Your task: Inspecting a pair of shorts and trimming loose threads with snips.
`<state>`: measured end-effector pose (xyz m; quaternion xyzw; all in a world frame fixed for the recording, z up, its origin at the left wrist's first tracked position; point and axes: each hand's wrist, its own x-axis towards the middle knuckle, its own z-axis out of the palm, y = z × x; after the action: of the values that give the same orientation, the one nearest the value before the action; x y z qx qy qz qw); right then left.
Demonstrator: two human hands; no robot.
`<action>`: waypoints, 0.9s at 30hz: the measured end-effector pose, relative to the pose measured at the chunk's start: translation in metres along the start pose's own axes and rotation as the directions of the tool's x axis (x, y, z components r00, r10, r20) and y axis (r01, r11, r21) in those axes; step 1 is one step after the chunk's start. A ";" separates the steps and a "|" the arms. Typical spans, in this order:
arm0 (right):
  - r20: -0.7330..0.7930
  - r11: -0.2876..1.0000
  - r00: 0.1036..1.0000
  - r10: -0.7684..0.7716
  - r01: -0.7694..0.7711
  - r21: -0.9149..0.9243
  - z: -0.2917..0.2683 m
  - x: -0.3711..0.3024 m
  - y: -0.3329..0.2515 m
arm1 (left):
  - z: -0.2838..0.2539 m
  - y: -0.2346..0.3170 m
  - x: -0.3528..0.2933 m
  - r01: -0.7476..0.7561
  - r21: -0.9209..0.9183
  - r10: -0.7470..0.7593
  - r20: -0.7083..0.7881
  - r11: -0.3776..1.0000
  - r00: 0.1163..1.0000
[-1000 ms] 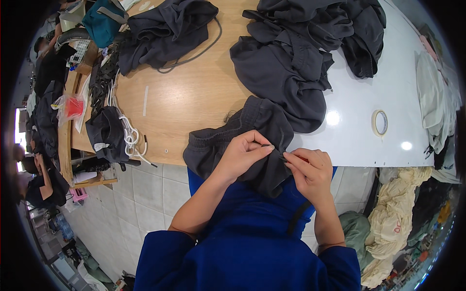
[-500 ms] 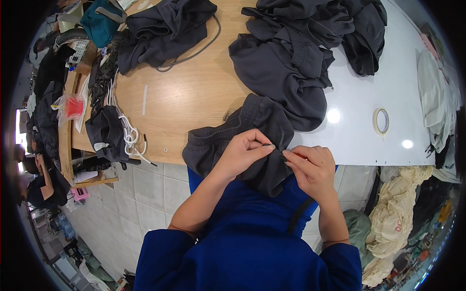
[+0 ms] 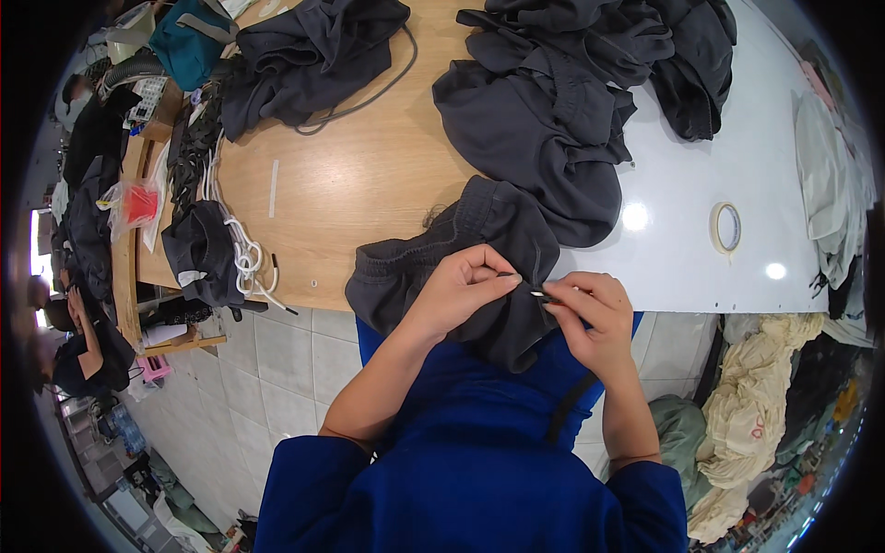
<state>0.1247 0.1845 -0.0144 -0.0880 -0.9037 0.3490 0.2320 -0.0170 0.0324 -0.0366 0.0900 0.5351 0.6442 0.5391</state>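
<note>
"Looking in the head view, where does your dark grey garment [image 3: 507, 235] lie?"

"At the front edge of your table [image 3: 355, 184], partly over your lap [image 3: 442, 392]. Its gathered waistband [image 3: 392, 263] slants from lower left to upper right; the body points toward you."

"How do you hold it?"

"Your left hand [image 3: 466, 290] pinches dark material on it. Your right hand [image 3: 595, 313] grips a small thing [image 3: 538, 294] with bright tip; its kind I cannot tell."

"Some writing?"

"Red marks [image 3: 758, 429], too small to read, on cream cloth [image 3: 747, 392] at your right."
</note>
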 end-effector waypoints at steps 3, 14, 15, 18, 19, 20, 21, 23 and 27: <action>-0.044 0.948 0.975 0.217 -0.200 0.246 0.003 -0.003 -0.007 | 0.001 0.001 -0.001 0.014 0.003 -0.014 0.009 1.000 1.000; 0.040 0.673 0.817 0.575 -0.500 0.545 0.031 -0.009 -0.013 | 0.002 -0.003 -0.003 -0.051 0.063 0.044 0.118 0.997 0.992; 0.099 0.422 0.700 0.707 -0.531 0.735 0.030 -0.011 -0.010 | 0.003 -0.003 -0.004 -0.053 0.122 0.036 0.135 0.991 0.990; -0.028 0.290 0.578 0.815 -0.366 0.884 0.013 -0.012 0.012 | 0.003 -0.008 -0.005 -0.075 0.159 0.059 0.104 0.984 0.993; -0.101 0.306 0.537 0.837 -0.307 0.901 0.008 -0.010 0.017 | 0.003 -0.008 -0.005 -0.075 0.157 0.059 0.106 0.985 0.993; -0.149 0.329 0.510 0.847 -0.283 0.901 0.002 -0.007 0.018 | 0.003 -0.008 -0.005 -0.083 0.174 0.066 0.102 0.981 0.993; -0.196 0.352 0.482 0.854 -0.259 0.899 -0.003 -0.006 0.020 | 0.003 -0.008 -0.005 -0.091 0.191 0.073 0.098 0.977 0.993; -0.207 0.372 0.501 0.840 -0.256 0.892 -0.005 -0.011 0.024 | 0.005 -0.008 -0.004 -0.109 0.236 0.087 0.102 0.966 0.991; -0.063 0.487 0.688 0.723 -0.443 0.753 -0.005 -0.019 0.004 | 0.010 -0.007 -0.002 -0.104 0.365 0.088 0.061 0.925 0.994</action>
<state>0.1432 0.1844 -0.0208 -0.3674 -0.5567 0.6912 0.2779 -0.0051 0.0363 -0.0369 0.2295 0.6290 0.5563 0.4921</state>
